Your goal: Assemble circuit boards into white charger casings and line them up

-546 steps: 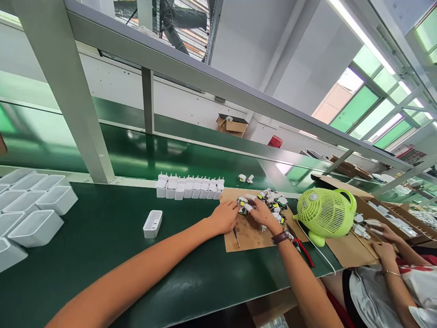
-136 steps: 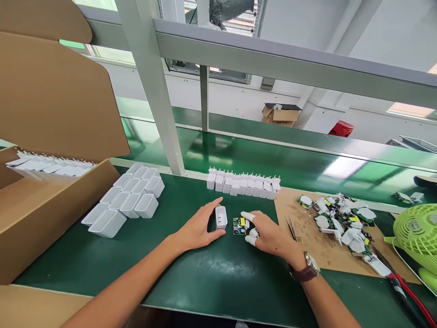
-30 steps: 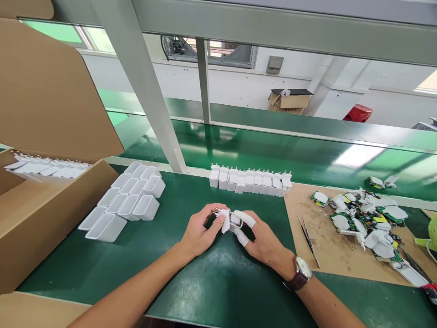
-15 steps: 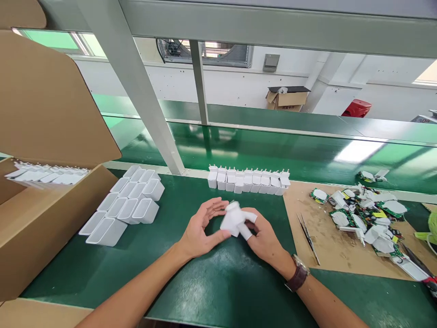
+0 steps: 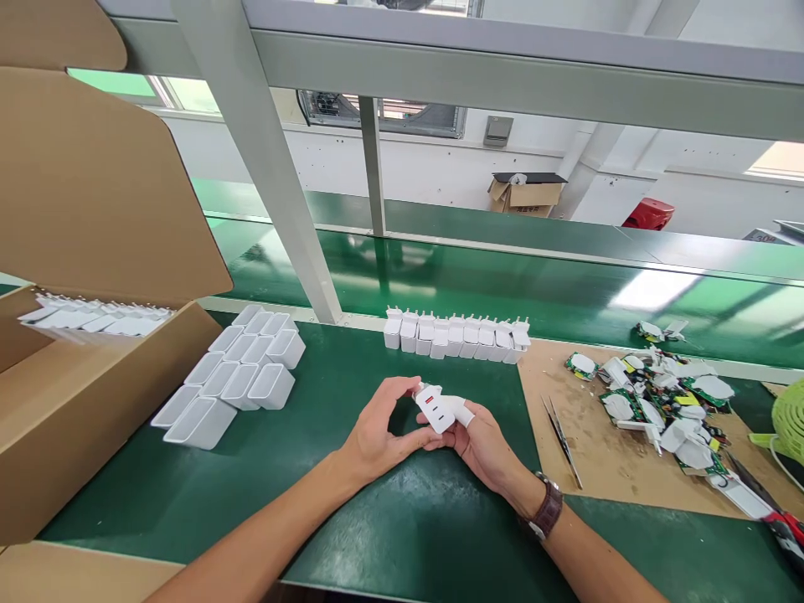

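Both my hands meet over the green bench, holding one white charger (image 5: 433,409) with its port face turned up toward me. My left hand (image 5: 377,427) curls round its left side, thumb and fingers on the casing. My right hand (image 5: 481,440), with white finger cots, supports it from beneath and the right. A row of assembled white chargers (image 5: 456,334) stands upright behind my hands. Several empty white shells (image 5: 235,377) lie in a cluster to the left.
A brown mat (image 5: 603,452) on the right carries tweezers (image 5: 561,427) and a heap of circuit boards and plug parts (image 5: 659,398). An open cardboard box (image 5: 94,377) fills the left. A green fan (image 5: 788,419) and red-handled cutters (image 5: 779,523) sit at the far right.
The charger has been turned in my hands so its port face now points up. My left hand has closed back onto it.
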`<state>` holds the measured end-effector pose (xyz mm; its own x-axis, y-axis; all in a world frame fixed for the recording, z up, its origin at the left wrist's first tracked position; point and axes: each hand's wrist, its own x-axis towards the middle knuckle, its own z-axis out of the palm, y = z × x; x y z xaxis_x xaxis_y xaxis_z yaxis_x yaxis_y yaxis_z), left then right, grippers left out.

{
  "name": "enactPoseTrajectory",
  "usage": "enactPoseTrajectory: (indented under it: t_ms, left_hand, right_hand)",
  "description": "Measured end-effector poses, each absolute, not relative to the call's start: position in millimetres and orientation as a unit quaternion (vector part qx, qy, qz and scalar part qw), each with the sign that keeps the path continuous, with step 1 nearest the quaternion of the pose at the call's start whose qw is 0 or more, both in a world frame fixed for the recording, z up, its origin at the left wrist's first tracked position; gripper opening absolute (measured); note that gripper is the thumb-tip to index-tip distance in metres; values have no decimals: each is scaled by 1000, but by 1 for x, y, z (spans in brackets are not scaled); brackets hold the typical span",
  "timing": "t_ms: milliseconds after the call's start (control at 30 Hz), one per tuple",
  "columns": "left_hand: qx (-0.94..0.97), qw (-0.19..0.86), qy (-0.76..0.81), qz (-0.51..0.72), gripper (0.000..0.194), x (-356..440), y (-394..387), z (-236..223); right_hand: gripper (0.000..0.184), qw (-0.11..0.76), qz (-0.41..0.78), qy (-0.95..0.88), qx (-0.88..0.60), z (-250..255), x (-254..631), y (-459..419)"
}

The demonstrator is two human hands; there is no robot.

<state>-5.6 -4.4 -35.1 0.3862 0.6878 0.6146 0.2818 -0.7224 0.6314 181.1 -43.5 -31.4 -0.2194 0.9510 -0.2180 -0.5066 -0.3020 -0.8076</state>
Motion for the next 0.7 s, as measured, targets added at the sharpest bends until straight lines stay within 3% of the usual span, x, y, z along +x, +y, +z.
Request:
enactPoseTrajectory:
  t_ms: [100,167,267,333,400,467,567,700]
  left_hand:
    - [811,234,296,447,73,-8,-4,-33]
    - [820,242,285,433,78,-9,-4,-32]
    - [830,250,271,418,59,-10,-3,-32]
    - [834,263,266,407,45,-10,-1,-33]
    - [837,288,248,394,43,-10,1,-32]
    - [842,330,219,365,49,-12,2,-30]
    - [818,405,237,333,55,-13,2,-28]
    - [736,433,317,412,33,-10,2,-32]
  right_hand:
    - [39,514,666,-359,-405,-37,184,-43]
    - [34,528,565,-437,-459,-43,187,-45]
    - [37,494,382,-566,-538,-49,191,-48]
    - [54,460,331,-609,-556,-51,193,-49]
    - [80,430,352,-630,-542,-52,195,-48]
    - [93,387,404,-649,-515,-51,198,-45]
    - [93,345,449,-651,-506,-52,201,-40]
    - [95,348,446,-636,-525,-57,202,-38]
